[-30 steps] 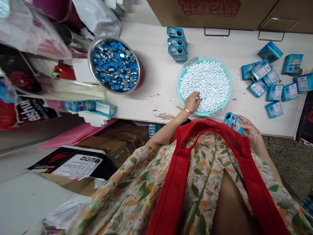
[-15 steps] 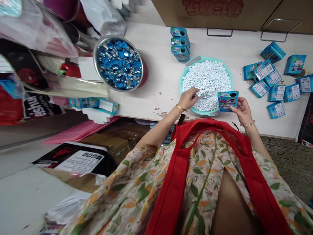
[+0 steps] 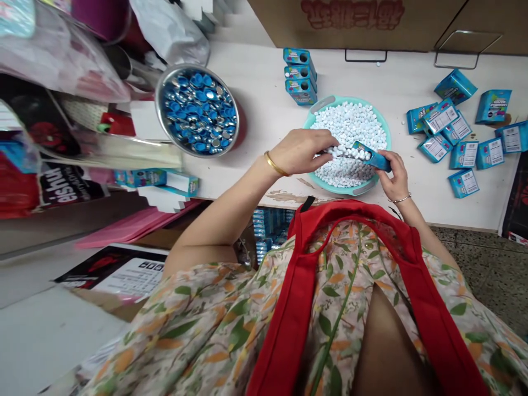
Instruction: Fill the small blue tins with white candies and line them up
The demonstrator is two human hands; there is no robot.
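My left hand [image 3: 303, 150] is raised over a teal basin [image 3: 315, 110] of small white candies [image 3: 350, 124], its fingers curled around a scoop-like tool heaped with candies [image 3: 344, 152]. The scoop's tip meets a small blue tin box [image 3: 373, 157] that my right hand [image 3: 391, 176] holds tilted over the basin's near edge.
A steel bowl [image 3: 198, 110] of blue and silver caps sits at the left of the white table [image 3: 268, 126]. Three blue tins [image 3: 300, 76] stand behind the basin. Several blue tins [image 3: 462, 137] lie scattered at the right. Bags and cartons crowd the left side.
My left hand lifted out of the candies with a loaded scoop. My right hand brought the tin up from my lap to the basin and tilted it toward the scoop.
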